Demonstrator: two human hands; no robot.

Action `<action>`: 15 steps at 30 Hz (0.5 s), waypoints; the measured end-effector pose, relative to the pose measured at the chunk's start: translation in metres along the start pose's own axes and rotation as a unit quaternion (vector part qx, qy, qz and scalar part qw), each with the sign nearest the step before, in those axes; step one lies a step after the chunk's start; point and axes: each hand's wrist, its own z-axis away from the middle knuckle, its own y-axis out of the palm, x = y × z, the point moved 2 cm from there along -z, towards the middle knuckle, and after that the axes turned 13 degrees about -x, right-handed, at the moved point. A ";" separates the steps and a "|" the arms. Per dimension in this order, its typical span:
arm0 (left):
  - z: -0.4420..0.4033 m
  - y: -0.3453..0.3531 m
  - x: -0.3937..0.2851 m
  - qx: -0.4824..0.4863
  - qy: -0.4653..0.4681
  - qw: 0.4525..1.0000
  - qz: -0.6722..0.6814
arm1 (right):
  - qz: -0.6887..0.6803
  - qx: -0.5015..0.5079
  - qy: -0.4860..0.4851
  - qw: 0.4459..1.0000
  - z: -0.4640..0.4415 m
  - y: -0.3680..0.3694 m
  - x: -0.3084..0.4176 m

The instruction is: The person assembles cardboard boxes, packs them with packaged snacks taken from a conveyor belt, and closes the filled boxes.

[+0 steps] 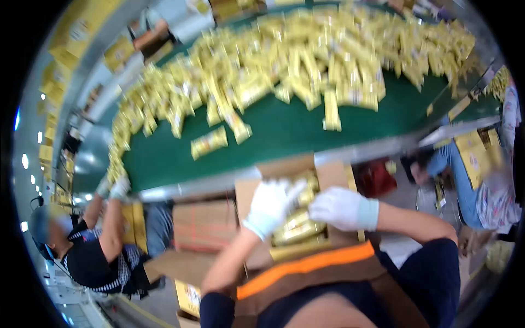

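My left hand (273,205), in a white glove, is over the left side of an open cardboard box (287,168) in front of my body. Its fingers are stretched out and somewhat apart, beside the yellow wrapped packets (298,225) inside. From the right, my right hand (342,209), gloved too, reaches over the box with fingers extended, their tips at the packets. Both hands are slightly blurred, and no packet is clearly gripped in either. The packets lie side by side in the box, partly hidden under the hands.
Beyond the box runs a green conveyor belt (262,139) with a large heap of yellow packets (306,60). A closed carton (203,225) stands at the left. One co-worker (104,251) handles packets at the belt's left end; another person (492,202) sits at the right.
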 end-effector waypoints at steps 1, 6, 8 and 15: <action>0.011 0.019 -0.011 0.021 -0.018 0.999 0.018 | 0.038 0.036 -0.018 0.998 0.011 0.010 -0.009; -0.009 -0.032 -0.007 -0.084 0.016 0.994 0.073 | 0.122 0.133 -0.174 0.968 -0.018 -0.023 -0.040; 0.002 -0.037 -0.005 -0.179 -0.025 0.967 0.180 | 0.070 0.149 -0.166 0.972 -0.021 -0.013 -0.046; 0.078 -0.046 0.094 -0.318 -0.449 0.589 0.592 | 0.065 0.083 -0.100 0.989 -0.082 -0.111 0.030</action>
